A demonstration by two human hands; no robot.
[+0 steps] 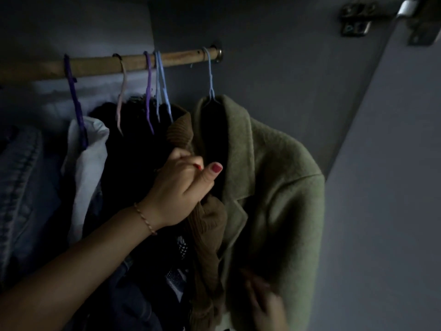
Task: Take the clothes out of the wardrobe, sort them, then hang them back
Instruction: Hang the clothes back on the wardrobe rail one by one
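At the far left, a faded blue denim garment (pixel 16 187) is running off the frame edge, its hanger hidden. Beside it, a white garment (pixel 88 163) is hanging from a dark purple plastic hanger (pixel 75 101) hooked over the round wooden rail (pixel 95 64). Next, a mass of black clothes (pixel 133 163) is merging into shadow, so separate pieces are hard to make out; a pale pink hanger (pixel 121 101), a violet hanger (pixel 149 96) and a pair of light blue wire hangers (pixel 162 91) are rising out of it to the rail.

The person's left hand (pixel 181 187), wearing a thin beaded bracelet (pixel 144 218), is reaching in from the lower left, and its grip is clenching the collar of a brown ribbed knit garment (pixel 205 223), thumb up. Low down, patterned dark fabric (pixel 176 263) is barely readable.

Touching the brown knit on its right, an olive green wool coat (pixel 274 187) is hanging from another light blue wire hanger (pixel 210 75) near the rail's end. The right hand (pixel 265 304) is blurring at the bottom edge against the coat's front; whether its grip is closing on anything cannot be told.

The grey wardrobe wall (pixel 298 80) is standing behind in dim light, and a metal hinge (pixel 358 17) is showing at the top right beside the door (pixel 393 163).
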